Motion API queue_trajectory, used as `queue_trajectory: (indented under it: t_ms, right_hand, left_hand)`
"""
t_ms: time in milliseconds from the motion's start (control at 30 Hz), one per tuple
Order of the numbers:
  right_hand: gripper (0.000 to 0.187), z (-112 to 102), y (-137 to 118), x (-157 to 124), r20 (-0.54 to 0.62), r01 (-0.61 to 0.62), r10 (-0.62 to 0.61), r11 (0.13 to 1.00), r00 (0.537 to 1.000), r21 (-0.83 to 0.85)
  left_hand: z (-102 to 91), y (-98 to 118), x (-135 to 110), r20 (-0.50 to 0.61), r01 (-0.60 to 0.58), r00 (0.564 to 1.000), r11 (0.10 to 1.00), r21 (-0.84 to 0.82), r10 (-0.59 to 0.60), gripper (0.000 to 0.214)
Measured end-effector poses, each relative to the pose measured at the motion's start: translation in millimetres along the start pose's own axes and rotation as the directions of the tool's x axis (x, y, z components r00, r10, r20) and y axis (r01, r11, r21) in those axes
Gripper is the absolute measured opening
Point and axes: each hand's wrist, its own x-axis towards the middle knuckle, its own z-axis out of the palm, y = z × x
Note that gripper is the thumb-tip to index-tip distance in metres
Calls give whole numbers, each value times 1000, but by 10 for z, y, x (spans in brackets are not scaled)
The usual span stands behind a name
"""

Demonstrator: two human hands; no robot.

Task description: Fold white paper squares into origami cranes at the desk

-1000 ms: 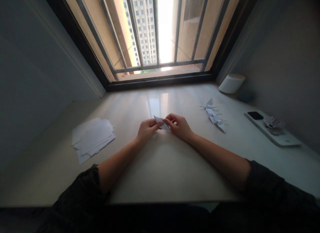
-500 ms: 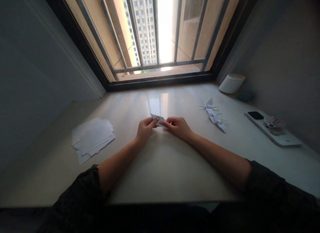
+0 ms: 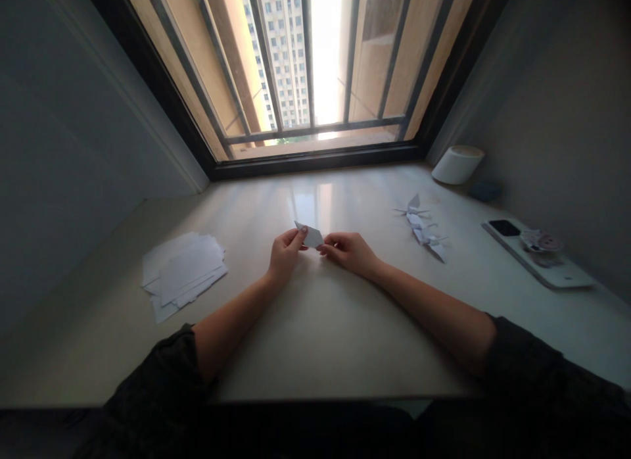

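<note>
A small folded piece of white paper (image 3: 312, 236), pointed at its upper left end, is held over the middle of the white sill. My left hand (image 3: 286, 252) pinches it at the left, thumb on top and fingers beneath. At its lower right corner, the closed fingertips of my right hand (image 3: 348, 250) grip the edge. To the right lie several folded paper cranes (image 3: 422, 230) in a row, touching one another. A loose stack of white paper sheets (image 3: 187, 269) lies to the left of my left hand.
A phone (image 3: 527, 258) with a round grip on its back lies at the right. Behind it, against the wall, a white cylinder (image 3: 457, 164) stands near a small dark object (image 3: 486, 190). The barred window (image 3: 315, 158) borders the sill's far side.
My right thumb has moved off the paper's top face to its lower right corner, so more of the paper shows. My left thumb has slid slightly left.
</note>
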Motion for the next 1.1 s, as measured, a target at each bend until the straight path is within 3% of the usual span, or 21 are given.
queue_trajectory:
  t_ms: [167, 533, 767, 1100]
  right_hand:
    - [30, 10, 1, -17, -18, 23, -24, 998, 1000, -54]
    - [28, 11, 4, -7, -28, 91, -94, 993, 995, -73]
    - [28, 7, -3, -5, -28, 99, -101, 992, 994, -74]
    - [30, 7, -15, -4, -26, 80, -82, 995, 996, -64]
  left_hand:
    - [27, 9, -28, 26, -58, 998, 996, 64, 56, 33]
    - [5, 3, 4, -43, 50, 998, 996, -78, -53, 37]
    - [4, 21, 11, -3, 89, 996, 975, -206, -92, 41]
    - [9, 40, 21, -88, 59, 992, 960, -273, -86, 32]
